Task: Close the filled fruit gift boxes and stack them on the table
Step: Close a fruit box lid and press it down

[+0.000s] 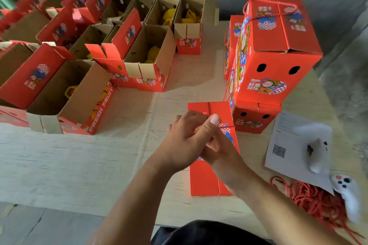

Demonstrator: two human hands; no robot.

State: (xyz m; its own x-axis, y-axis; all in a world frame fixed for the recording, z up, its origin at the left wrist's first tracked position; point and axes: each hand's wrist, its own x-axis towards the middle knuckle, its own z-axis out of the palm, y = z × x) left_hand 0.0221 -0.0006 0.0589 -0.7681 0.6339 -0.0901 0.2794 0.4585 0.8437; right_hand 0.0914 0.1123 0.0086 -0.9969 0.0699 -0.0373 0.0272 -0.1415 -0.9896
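Observation:
A closed red gift box point(203, 177) lies flat on the table in front of me. Both hands meet over its top. My left hand point(185, 141) has its thumb raised and its fingers curled, pinching a thin red cord point(229, 126) that runs across the box. My right hand point(223, 153) sits partly under the left with its fingers tucked in on the same cord. To the right stands a stack of closed red boxes point(278, 45), the top one with a red rope handle point(270, 2), resting on a lower box point(256, 119).
Several open boxes point(65, 93) holding yellow-netted fruit point(153, 53) fill the table's left and back. A QR-code sheet point(286, 145), two white controllers point(318, 157) point(348, 193) and a pile of red cords point(314, 203) lie at the right. The table's front edge point(79, 207) is near me.

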